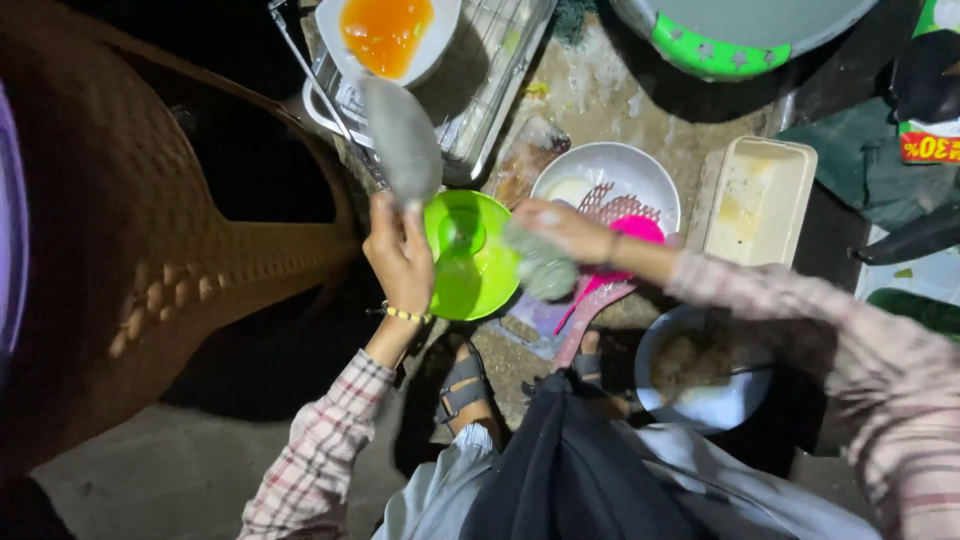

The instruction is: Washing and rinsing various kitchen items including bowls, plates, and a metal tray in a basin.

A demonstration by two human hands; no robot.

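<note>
While your left hand (pixel 398 255) clamps a grey ladle (pixel 402 140) by its handle, bowl raised above your grip, your right hand (pixel 562 230) closes on a soapy sponge (pixel 542 268) just beside it. Between both grips sits a green bowl (pixel 470 255); beyond your right lie a white plate (pixel 607 180) and pink strainer (pixel 620 240).
</note>
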